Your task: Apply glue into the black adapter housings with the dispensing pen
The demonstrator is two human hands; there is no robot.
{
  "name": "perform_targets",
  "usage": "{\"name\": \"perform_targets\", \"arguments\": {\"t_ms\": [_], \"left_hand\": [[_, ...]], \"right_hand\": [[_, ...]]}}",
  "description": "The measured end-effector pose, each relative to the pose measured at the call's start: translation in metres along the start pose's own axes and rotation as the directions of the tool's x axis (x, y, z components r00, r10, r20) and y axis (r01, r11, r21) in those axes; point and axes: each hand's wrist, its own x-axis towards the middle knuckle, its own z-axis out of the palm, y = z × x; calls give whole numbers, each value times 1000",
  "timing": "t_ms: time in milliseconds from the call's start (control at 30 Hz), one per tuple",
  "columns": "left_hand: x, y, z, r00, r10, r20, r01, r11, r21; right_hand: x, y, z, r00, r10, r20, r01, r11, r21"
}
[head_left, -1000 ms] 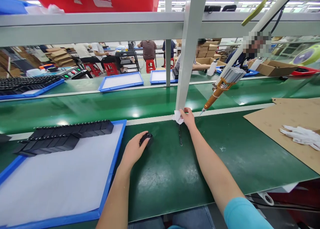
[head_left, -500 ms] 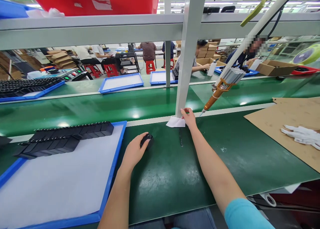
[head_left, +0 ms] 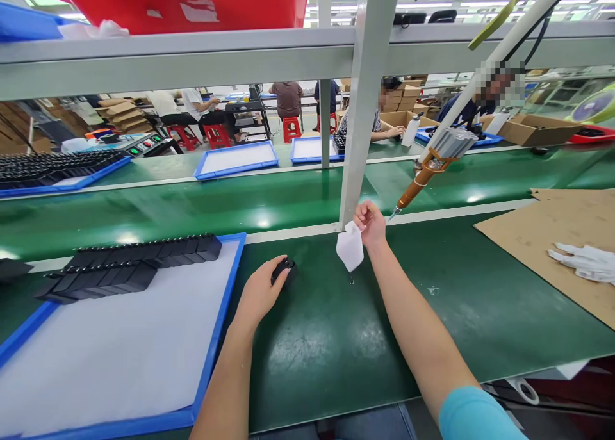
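Observation:
My left hand (head_left: 259, 293) is closed round a small black block-shaped part (head_left: 283, 270) at the green tabletop; the fingers cover much of it. By the foot of the grey post, my right hand (head_left: 369, 224) pinches a white piece of cloth or paper (head_left: 350, 248) by its upper corner, and it hangs down from the fingers. Behind its lower edge shows the end of a thin dark tool (head_left: 352, 280), mostly hidden. To the left, similar black blocks (head_left: 144, 251) stand in two rows in a blue-rimmed tray (head_left: 221, 312) lined with white.
A grey post (head_left: 358, 126) rises behind my right hand. An orange-brown powered driver (head_left: 416, 187) hangs slanted just right of that hand. Cardboard (head_left: 519, 219) with a white glove (head_left: 583, 260) lies at right. Overhead a shelf carries a red tub (head_left: 192, 8). People sit beyond the green belt.
My right hand has lifted the white piece from the table and drawn it slightly right, so it now hangs and covers most of the dark tool. My left hand stays put with the block.

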Motion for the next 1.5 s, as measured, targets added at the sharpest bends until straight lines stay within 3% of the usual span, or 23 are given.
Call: {"name": "perform_targets", "arguments": {"t_ms": [133, 300, 400, 733, 767, 833, 900, 967, 1100, 1233, 1367, 1500], "left_hand": [[0, 1, 0, 1000, 2, 9, -2, 1000, 0], [-1, 2, 0, 1000, 2, 21, -2, 1000, 2], [-2, 3, 0, 1000, 10, 11, -10, 1000, 2], [-3, 3, 0, 1000, 13, 0, -13, 1000, -4], [-2, 3, 1, 1000, 14, 3, -14, 1000, -8], [-2, 2, 1, 1000, 16, 7, -16, 1000, -13], [-2, 1, 2, 1000, 17, 4, -17, 1000, -18], [-2, 1, 2, 1000, 13, -4, -13, 999, -30], [-1, 0, 1, 1000, -2, -21, 0, 995, -98], [0, -1, 0, 999, -38, -36, 30, 978, -206], [3, -4, 0, 995, -99, -26, 84, 932, -352], [7, -11, 2, 992, -123, 10, 116, 903, -414]], "right_hand": [[-17, -16, 27, 952, 52, 302, -115, 974, 196], [-31, -8, 50, 852, 92, 515, -295, 898, 328], [-35, -2, 53, 810, 115, 575, -340, 891, 301], [-37, 3, 59, 765, 201, 612, -308, 949, 72], [-37, 3, 58, 750, 225, 621, -295, 956, 9], [-35, 1, 56, 702, 321, 636, -143, 938, -316], [-33, -3, 50, 673, 442, 593, 124, 723, -679], [-30, -10, 44, 687, 506, 522, 307, 449, -839], [-28, -21, 40, 721, 502, 477, 375, 296, -879], [-31, -17, 47, 730, 470, 496, 437, 236, -868], [-34, -2, 49, 707, 512, 488, 464, 184, -866], [-33, 1, 47, 667, 545, 508, 475, 215, -853]]}}
